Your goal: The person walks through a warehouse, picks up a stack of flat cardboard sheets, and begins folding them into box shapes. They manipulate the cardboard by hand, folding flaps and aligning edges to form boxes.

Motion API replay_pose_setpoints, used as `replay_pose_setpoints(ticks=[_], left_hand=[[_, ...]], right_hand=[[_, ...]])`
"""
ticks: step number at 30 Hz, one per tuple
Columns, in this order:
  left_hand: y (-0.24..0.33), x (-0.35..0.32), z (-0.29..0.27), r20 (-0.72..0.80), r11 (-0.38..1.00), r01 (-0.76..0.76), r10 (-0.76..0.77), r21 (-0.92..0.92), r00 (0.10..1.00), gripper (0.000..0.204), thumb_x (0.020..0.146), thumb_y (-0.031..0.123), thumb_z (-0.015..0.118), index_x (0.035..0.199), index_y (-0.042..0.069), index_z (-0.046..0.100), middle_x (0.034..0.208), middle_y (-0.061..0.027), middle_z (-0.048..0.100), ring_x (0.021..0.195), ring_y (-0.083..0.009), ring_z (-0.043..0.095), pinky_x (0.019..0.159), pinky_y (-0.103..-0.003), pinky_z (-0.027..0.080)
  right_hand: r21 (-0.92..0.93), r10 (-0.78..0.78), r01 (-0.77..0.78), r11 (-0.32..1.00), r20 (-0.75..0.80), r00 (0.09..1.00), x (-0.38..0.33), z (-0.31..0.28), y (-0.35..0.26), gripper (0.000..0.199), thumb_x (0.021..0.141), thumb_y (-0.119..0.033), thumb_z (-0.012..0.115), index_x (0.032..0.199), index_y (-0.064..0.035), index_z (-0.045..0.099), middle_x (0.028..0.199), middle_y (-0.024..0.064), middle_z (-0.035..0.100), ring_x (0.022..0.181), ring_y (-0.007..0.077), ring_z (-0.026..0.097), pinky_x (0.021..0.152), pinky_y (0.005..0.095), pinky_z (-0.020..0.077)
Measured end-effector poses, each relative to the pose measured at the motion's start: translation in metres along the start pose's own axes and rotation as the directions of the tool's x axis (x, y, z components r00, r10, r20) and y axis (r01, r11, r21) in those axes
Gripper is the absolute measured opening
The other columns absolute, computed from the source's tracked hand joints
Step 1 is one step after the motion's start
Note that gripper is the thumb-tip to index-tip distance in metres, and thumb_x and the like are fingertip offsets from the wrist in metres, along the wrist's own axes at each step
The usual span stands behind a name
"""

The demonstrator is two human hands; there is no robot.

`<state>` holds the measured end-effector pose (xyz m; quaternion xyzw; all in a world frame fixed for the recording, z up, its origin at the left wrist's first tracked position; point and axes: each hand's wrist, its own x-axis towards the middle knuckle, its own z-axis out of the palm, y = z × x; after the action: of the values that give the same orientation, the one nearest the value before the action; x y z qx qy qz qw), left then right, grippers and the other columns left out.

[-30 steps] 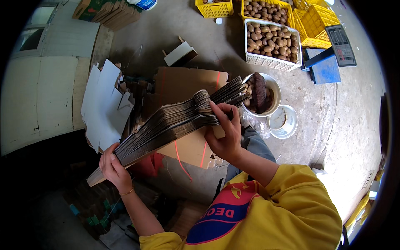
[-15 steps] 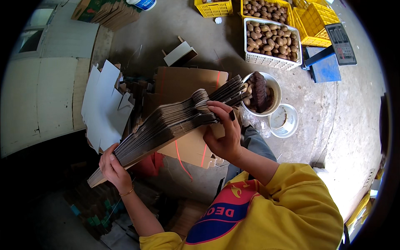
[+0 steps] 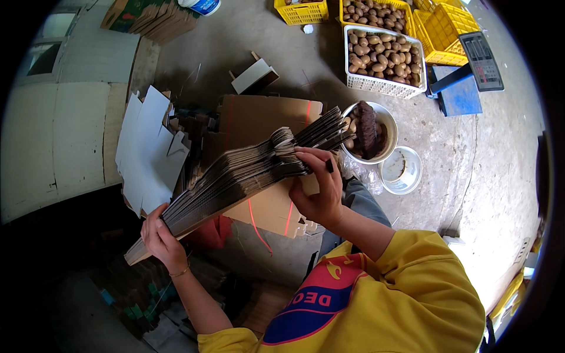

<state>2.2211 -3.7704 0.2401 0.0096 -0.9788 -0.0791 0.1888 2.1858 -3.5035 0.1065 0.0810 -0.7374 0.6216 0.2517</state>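
Note:
A thick stack of flat brown cardboard sheets (image 3: 235,176) is held on edge in front of me, fanned out toward the upper right. My left hand (image 3: 159,235) grips its lower left end from underneath. Around the stack's middle, my right hand (image 3: 318,188) is closed, with the thumb on the sheet edges. A larger flat cardboard piece with orange lines (image 3: 271,206) lies under the stack.
White cardboard blanks (image 3: 147,153) lean at the left. A metal bowl (image 3: 385,126) with brown fruit and a smaller empty bowl (image 3: 400,170) sit on the concrete floor at right. A white crate of brown fruit (image 3: 382,59), yellow crates (image 3: 441,29) and a scale (image 3: 479,53) stand beyond.
The stack and both hands have hardly shifted; my right thumb has slid slightly along the sheet edges.

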Motion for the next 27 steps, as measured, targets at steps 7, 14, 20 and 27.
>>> replay_pose_setpoints(ticks=[7,14,20,27], left_hand=[[0.0011,-0.0012,0.0005,-0.008,1.0,0.004,-0.004,-0.004,1.0,0.031,0.089,0.014,0.036,0.095,0.0,0.064,0.092,-0.0112,0.064,0.085,-0.0274,0.057,0.084,-0.036,0.039],[0.0003,-0.0029,0.0,-0.011,1.0,0.005,-0.005,0.002,1.0,0.032,0.089,0.015,0.036,0.094,0.0,0.064,0.091,-0.0116,0.065,0.085,-0.0278,0.058,0.084,-0.037,0.04],[0.0012,-0.0034,0.0003,-0.007,1.0,0.001,-0.001,-0.006,1.0,0.031,0.09,0.015,0.036,0.094,0.001,0.064,0.091,-0.0113,0.065,0.085,-0.0276,0.058,0.084,-0.037,0.04],[-0.0015,-0.002,0.001,-0.008,1.0,0.004,-0.004,-0.004,1.0,0.031,0.09,0.014,0.036,0.095,0.001,0.064,0.092,-0.0108,0.064,0.085,-0.0272,0.057,0.083,-0.036,0.039]], right_hand=[[0.067,0.101,-0.102,0.993,0.017,0.995,0.0069,0.0009,-0.0069,0.064,0.06,0.003,0.058,0.123,0.0015,0.048,0.103,0.0168,0.053,0.091,0.0296,0.055,0.081,0.0346,0.0459],[0.071,0.072,-0.075,0.995,0.04,0.997,0.0066,0.0024,-0.0042,0.066,0.06,0.002,0.056,0.125,0.0023,0.049,0.101,0.0175,0.052,0.092,0.0301,0.052,0.084,0.0356,0.0433],[0.057,0.104,-0.107,0.993,0.044,0.994,0.0053,0.0003,-0.0044,0.062,0.059,0.003,0.058,0.121,-0.0003,0.051,0.102,0.0171,0.05,0.092,0.0304,0.052,0.082,0.0352,0.0441],[-0.023,0.055,-0.055,0.998,0.027,0.998,0.0017,-0.0013,-0.002,0.054,0.061,0.003,0.061,0.114,-0.0013,0.053,0.105,0.0163,0.048,0.092,0.0306,0.052,0.078,0.0349,0.0462]])
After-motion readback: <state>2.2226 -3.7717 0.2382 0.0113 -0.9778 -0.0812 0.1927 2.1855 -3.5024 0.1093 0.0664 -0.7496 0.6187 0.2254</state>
